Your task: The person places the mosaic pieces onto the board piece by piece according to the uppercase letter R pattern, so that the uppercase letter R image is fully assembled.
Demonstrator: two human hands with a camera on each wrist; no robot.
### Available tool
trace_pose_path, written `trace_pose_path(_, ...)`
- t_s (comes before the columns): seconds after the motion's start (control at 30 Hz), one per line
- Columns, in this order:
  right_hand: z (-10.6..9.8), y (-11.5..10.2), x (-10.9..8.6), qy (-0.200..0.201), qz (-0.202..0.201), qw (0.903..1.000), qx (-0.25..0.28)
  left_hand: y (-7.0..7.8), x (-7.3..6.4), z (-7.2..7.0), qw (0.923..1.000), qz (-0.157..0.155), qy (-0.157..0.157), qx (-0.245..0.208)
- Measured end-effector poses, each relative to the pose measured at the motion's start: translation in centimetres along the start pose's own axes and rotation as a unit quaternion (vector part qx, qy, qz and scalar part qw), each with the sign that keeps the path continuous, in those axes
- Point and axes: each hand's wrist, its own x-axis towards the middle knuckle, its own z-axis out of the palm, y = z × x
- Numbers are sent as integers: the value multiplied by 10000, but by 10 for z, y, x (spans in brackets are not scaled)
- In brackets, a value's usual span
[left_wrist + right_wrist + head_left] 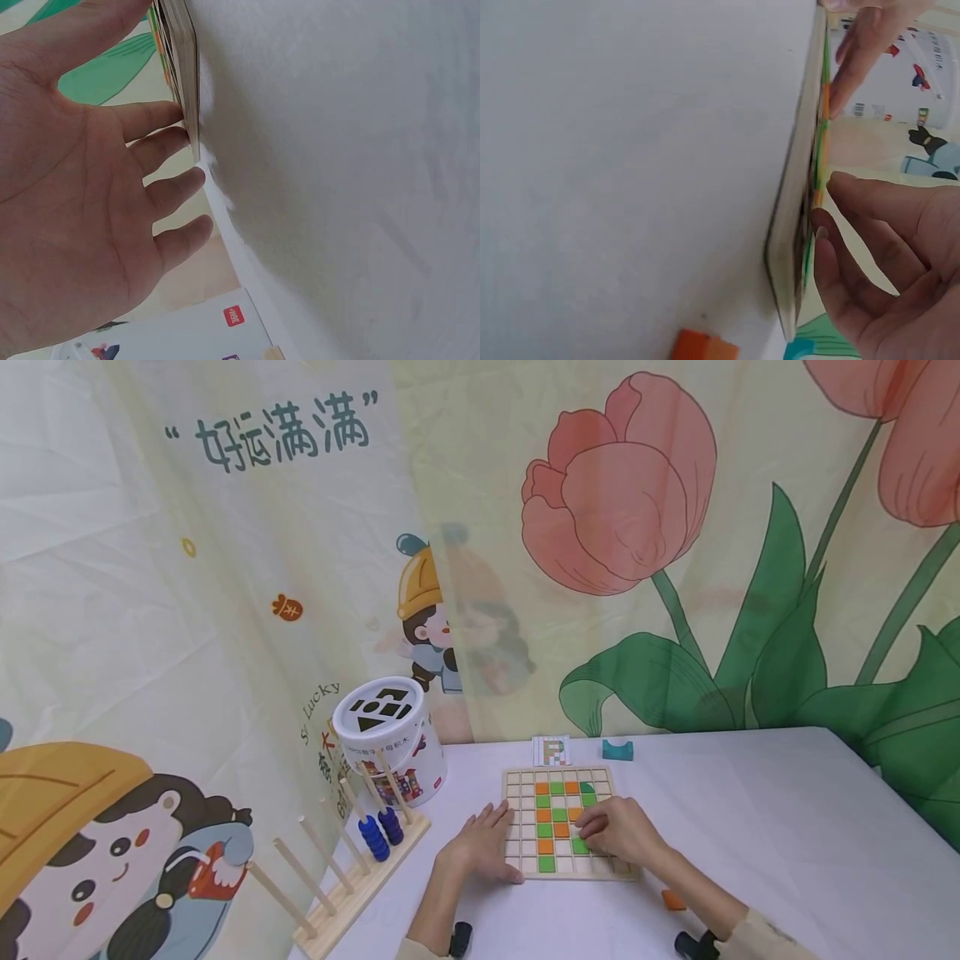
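Observation:
A wooden grid board [522,833] lies on the table, with orange, light green and dark green tiles in some of its squares. At its left edge rests my left hand [483,845], fingers spread; in the left wrist view its fingertips [174,142] touch the board's side. My right hand [618,828] bends over the board's right half, fingertips down among the tiles, near an orange tile [575,814] and a green tile [579,846]. In the right wrist view the thumb and fingers [832,255] come close together at the board's surface. Whether they pinch a tile is hidden.
Behind the board lie a pattern card [551,751] and a teal arched block [617,750]. An orange block [673,900] sits beneath the right forearm. To the left stand a wooden peg rack [341,906] with blue beads and a white shape-sorter bucket [431,752].

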Motion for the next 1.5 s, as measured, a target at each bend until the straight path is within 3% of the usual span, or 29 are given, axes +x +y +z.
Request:
trace_pose_path(0.27, -27, -7, -15, 45, 99, 9998, -187, 1, 1, 1, 10000, -21, -14, 47)
trace_pose_path(0.53, -51, 6, -30, -48, 202, 9996, -200, 0, 1, 1, 9999, 2, 3, 108)
trace_pose_path(0.73, -64, 20, -40, -269, 116, 9994, -201, -3, 1, 2, 9999, 23, -27, 98)
trace_pose_path(0.87, -70, 27, -47, -433, 349, 9983, -154, -4, 1, 2, 10000, 45, -25, 79)
trace_pose_path(1.0, -75, 36, -53, -849, 474, 9951, -177, -3, 1, 1, 9999, 53, -21, 90)
trace_pose_path(1.1, -78, 42, -56, -1150, 360, 9923, -301, -3, 1, 1, 9999, 54, -15, 93)
trace_pose_path(1.27, -78, 51, -63, -1399, -168, 9892, -402, -4, 2, -1, 9999, 65, -32, 96)
trace_pose_path(1.5, -79, 55, -70, -1715, -630, 9830, -187, -3, 1, 0, 9999, 76, -70, 57)
